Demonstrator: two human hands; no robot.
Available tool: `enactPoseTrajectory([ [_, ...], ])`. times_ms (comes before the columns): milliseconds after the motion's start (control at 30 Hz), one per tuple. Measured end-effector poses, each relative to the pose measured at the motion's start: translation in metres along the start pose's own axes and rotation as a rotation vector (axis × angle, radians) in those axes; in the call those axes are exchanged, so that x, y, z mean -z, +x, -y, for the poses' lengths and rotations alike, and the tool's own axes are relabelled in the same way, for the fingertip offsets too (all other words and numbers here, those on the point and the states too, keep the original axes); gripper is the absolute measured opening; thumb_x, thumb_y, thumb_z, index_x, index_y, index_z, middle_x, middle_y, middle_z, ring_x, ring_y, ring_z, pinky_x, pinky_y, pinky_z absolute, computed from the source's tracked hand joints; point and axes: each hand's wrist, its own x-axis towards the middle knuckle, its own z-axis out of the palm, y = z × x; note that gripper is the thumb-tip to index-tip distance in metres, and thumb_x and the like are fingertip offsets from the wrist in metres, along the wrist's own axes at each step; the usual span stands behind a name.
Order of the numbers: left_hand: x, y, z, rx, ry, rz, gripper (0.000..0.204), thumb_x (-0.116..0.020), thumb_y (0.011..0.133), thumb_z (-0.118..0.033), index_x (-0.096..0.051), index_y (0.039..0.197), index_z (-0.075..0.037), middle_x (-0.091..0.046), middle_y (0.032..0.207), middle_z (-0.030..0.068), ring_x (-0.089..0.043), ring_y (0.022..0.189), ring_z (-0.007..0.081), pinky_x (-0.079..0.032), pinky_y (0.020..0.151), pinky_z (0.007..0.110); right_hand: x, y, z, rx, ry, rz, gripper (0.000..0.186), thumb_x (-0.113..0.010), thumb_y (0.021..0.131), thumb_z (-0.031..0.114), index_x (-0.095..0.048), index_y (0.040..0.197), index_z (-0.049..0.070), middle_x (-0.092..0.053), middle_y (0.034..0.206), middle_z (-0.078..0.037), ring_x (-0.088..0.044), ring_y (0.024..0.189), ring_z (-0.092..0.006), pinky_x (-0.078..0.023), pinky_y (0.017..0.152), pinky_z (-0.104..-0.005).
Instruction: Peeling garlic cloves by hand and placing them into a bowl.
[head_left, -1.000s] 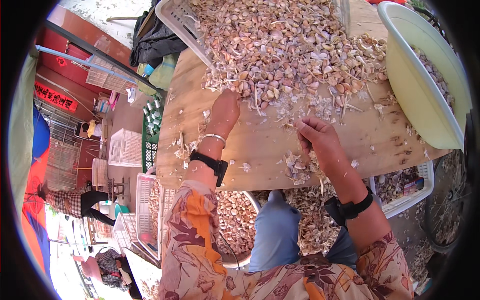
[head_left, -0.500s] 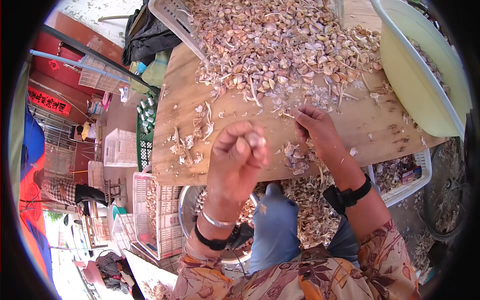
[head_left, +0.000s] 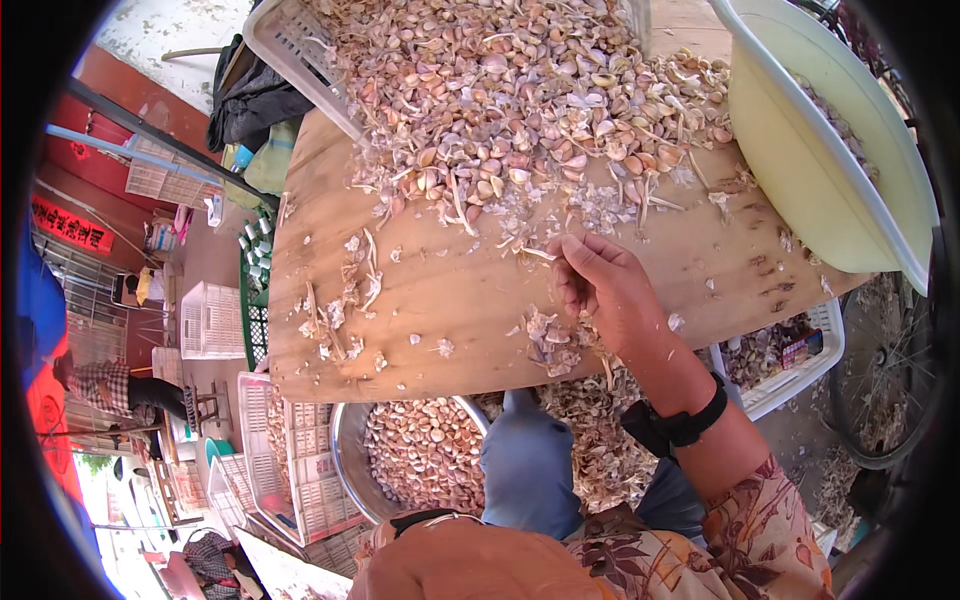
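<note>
Just above the wooden tabletop (head_left: 450,290), my right hand (head_left: 603,285) is closed in a pinch. A thin pale piece of dried garlic stalk (head_left: 537,252) sticks out from its fingertips. Beyond it spreads a large heap of loose garlic cloves (head_left: 500,110), with papery skins and stalks along its near edge. My left arm (head_left: 470,562) is drawn back close at the lower edge, its dark wristband and bracelet partly showing; the fingers there are hidden. Below the table edge, a metal basin (head_left: 345,450) holds many garlic cloves (head_left: 425,450).
A pale yellow tub (head_left: 800,190) stands at the right of the tabletop, and a white plastic crate (head_left: 290,50) lies at the far left under the heap. Further crates (head_left: 325,470) stand left of the basin. A white basket (head_left: 790,385) sits below the table at right, near a wheel (head_left: 885,370).
My left hand, which was closed over the table, has come back toward me to the lower edge, uncovering the basin. My right hand keeps its pinch. The whole view has shifted slightly.
</note>
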Motion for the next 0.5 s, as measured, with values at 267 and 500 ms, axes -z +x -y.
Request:
enactPoseTrajectory([
  [267, 0.179, -0.005, 0.061, 0.450, 1.686, -0.594, 0.014, -0.068, 0.077, -0.003, -0.067, 0.090, -0.001, -0.064, 0.088, 0.0058, -0.060, 0.071, 0.0134, -0.049, 0.067, 0.027, 0.011, -0.005, 0.007, -0.127, 0.509, 0.065, 0.025, -0.053, 0.095, 0.030, -0.055, 0.102, 0.006, -0.053, 0.084, -0.002, -0.049, 0.068, -0.0098, -0.041, 0.051, -0.0225],
  [500, 0.302, -0.035, 0.078, 0.673, 2.183, -0.073, 0.016, -0.066, 0.076, -0.011, -0.065, 0.089, -0.002, -0.062, 0.086, 0.0153, -0.061, 0.078, 0.0306, -0.050, 0.070, 0.038, 0.032, 0.010, -0.003, -0.132, 0.483, 0.014, 0.017, -0.054, 0.094, 0.024, -0.053, 0.090, 0.007, -0.048, 0.077, 0.000, -0.041, 0.061, -0.0089, -0.034, 0.047, -0.0216],
])
